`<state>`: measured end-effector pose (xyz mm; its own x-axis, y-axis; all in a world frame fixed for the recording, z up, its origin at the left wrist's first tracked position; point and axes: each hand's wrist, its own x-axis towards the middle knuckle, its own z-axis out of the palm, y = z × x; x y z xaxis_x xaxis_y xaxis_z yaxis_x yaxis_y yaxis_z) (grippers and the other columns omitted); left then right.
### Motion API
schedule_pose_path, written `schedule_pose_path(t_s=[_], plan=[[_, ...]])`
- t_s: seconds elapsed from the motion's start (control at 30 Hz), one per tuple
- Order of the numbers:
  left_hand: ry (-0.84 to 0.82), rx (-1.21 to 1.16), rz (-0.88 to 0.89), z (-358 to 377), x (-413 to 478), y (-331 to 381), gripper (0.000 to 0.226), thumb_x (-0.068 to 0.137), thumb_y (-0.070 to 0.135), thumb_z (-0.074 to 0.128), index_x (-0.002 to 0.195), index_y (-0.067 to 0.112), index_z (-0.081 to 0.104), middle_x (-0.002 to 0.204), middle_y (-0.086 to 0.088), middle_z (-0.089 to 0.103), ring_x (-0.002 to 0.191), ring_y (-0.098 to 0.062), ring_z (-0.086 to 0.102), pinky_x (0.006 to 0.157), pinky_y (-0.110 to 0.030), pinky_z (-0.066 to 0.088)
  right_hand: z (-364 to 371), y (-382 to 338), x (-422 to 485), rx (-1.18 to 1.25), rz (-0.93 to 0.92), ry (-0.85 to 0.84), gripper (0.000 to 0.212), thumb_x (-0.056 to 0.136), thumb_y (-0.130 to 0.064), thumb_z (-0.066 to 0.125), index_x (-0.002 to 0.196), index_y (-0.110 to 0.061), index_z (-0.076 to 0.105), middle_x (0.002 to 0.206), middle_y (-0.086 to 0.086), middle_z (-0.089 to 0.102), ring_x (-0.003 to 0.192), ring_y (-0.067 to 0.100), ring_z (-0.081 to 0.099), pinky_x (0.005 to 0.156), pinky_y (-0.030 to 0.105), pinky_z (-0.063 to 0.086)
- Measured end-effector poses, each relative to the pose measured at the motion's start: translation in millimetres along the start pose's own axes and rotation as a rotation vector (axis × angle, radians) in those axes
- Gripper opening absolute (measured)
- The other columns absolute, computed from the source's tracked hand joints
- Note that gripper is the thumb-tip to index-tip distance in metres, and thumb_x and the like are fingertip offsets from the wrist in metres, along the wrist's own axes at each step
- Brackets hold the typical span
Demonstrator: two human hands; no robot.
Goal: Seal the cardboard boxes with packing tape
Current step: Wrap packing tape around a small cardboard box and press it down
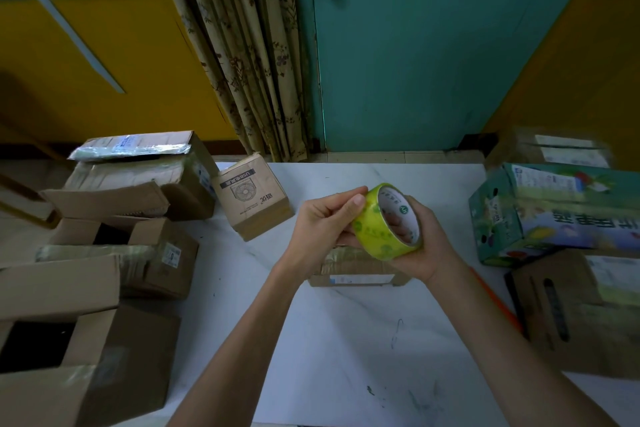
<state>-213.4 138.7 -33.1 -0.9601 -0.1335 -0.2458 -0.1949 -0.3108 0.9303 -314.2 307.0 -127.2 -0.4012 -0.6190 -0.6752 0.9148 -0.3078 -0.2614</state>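
Observation:
A yellow-green roll of packing tape (384,236) is held above the white table (346,340). My right hand (426,243) grips the roll from the right, fingers through its core. My left hand (325,222) pinches the roll's outer edge with thumb and fingertips. Directly beneath both hands lies a small flat cardboard box (356,270), mostly hidden by them, with old tape and a label on its near side.
Several brown cardboard boxes (104,253) crowd the left, some open. A small box with a fan print (251,198) stands behind. A green printed carton (554,211) and another brown box (581,315) sit right. An orange stick (495,302) lies by my right forearm.

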Motion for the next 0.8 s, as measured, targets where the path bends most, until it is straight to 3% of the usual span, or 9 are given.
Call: schedule_pose_path(t_s=[0.1, 0.17, 0.23, 0.27, 0.33, 0.4, 0.5, 0.63, 0.8], plan=[[-0.066, 0.037, -0.010, -1.4, -4.0, 1.5, 0.056, 0.076, 0.019, 0.075, 0.130, 0.016, 0.063, 0.099, -0.005, 0.078, 0.091, -0.022, 0.075, 0.073, -0.034, 0.063, 4.4, -5.0, -5.4, -0.020, -0.054, 0.033, 0.027, 0.086, -0.036, 0.071, 0.099, -0.024, 0.050, 0.100, 0.011, 0.037, 0.078, 0.027, 0.036, 0.105, 0.012, 0.015], [-0.092, 0.024, -0.025, -2.0, -5.4, 2.3, 0.063, 0.073, 0.013, 0.077, 0.133, 0.013, 0.061, 0.100, -0.011, 0.078, 0.092, -0.026, 0.075, 0.074, -0.035, 0.063, 22.9, 7.3, -15.2, -0.031, -0.115, 0.001, 0.023, 0.094, -0.037, 0.062, 0.107, -0.017, 0.059, 0.111, 0.019, 0.049, 0.091, 0.030, 0.058, 0.109, 0.021, 0.028], [-0.091, -0.012, -0.039, -2.2, -6.2, 3.3, 0.061, 0.073, 0.012, 0.077, 0.132, 0.011, 0.062, 0.098, -0.015, 0.077, 0.089, -0.029, 0.076, 0.074, -0.038, 0.064, 31.2, 11.0, -25.1, -0.006, -0.135, -0.020, 0.040, 0.101, -0.036, 0.049, 0.124, -0.006, 0.064, 0.125, 0.027, 0.061, 0.107, 0.038, 0.064, 0.098, 0.046, 0.053], [-0.086, -0.027, -0.048, -2.2, -6.6, 3.4, 0.059, 0.073, 0.012, 0.076, 0.131, 0.010, 0.062, 0.098, -0.017, 0.077, 0.088, -0.030, 0.076, 0.074, -0.038, 0.064, 36.2, 12.3, -29.2, 0.006, -0.149, -0.012, 0.043, 0.101, -0.035, 0.047, 0.127, -0.005, 0.063, 0.125, 0.026, 0.063, 0.107, 0.038, 0.066, 0.088, 0.050, 0.057], [-0.074, -0.050, -0.063, -1.3, -7.1, 2.6, 0.053, 0.077, 0.011, 0.074, 0.129, 0.009, 0.063, 0.100, -0.019, 0.076, 0.087, -0.031, 0.076, 0.073, -0.039, 0.064, 43.3, 15.2, -36.4, 0.045, -0.165, -0.022, 0.039, 0.101, -0.032, 0.047, 0.123, -0.004, 0.064, 0.114, 0.023, 0.069, 0.095, 0.036, 0.072, 0.070, 0.046, 0.062], [-0.045, -0.087, -0.071, -0.6, -7.0, 1.3, 0.040, 0.086, 0.004, 0.068, 0.126, 0.008, 0.065, 0.099, -0.021, 0.076, 0.084, -0.030, 0.076, 0.072, -0.040, 0.064, 43.5, 16.9, -37.8, 0.045, -0.178, -0.017, 0.035, 0.100, -0.028, 0.046, 0.116, -0.004, 0.065, 0.102, 0.021, 0.073, 0.083, 0.032, 0.074, 0.061, 0.038, 0.061], [0.046, -0.151, -0.113, 0.4, -5.4, -0.2, 0.031, 0.097, -0.003, 0.058, 0.126, 0.004, 0.066, 0.094, -0.021, 0.076, 0.076, -0.028, 0.076, 0.066, -0.038, 0.064, 46.6, 19.5, -40.1, -0.019, -0.193, -0.006, 0.044, 0.098, -0.034, 0.047, 0.126, -0.004, 0.063, 0.112, 0.020, 0.070, 0.090, 0.031, 0.072, 0.067, 0.036, 0.060], [0.060, -0.056, -0.110, 3.4, -6.9, 0.0, 0.036, 0.093, 0.005, 0.068, 0.127, 0.015, 0.065, 0.099, -0.016, 0.077, 0.083, -0.029, 0.077, 0.067, -0.035, 0.064, 52.2, 18.5, -42.3, -0.157, -0.234, -0.004, 0.040, 0.098, -0.038, 0.052, 0.121, -0.008, 0.067, 0.119, 0.020, 0.068, 0.097, 0.030, 0.069, 0.085, 0.042, 0.058], [0.006, 0.029, -0.133, -0.8, -9.1, 3.5, 0.035, 0.091, 0.008, 0.071, 0.125, 0.014, 0.068, 0.092, -0.024, 0.076, 0.072, -0.029, 0.076, 0.066, -0.034, 0.064, 47.6, 18.4, -45.2, -0.240, -0.196, -0.016, 0.038, 0.099, -0.031, 0.052, 0.124, -0.007, 0.066, 0.117, 0.015, 0.070, 0.098, 0.026, 0.071, 0.077, 0.034, 0.059]])
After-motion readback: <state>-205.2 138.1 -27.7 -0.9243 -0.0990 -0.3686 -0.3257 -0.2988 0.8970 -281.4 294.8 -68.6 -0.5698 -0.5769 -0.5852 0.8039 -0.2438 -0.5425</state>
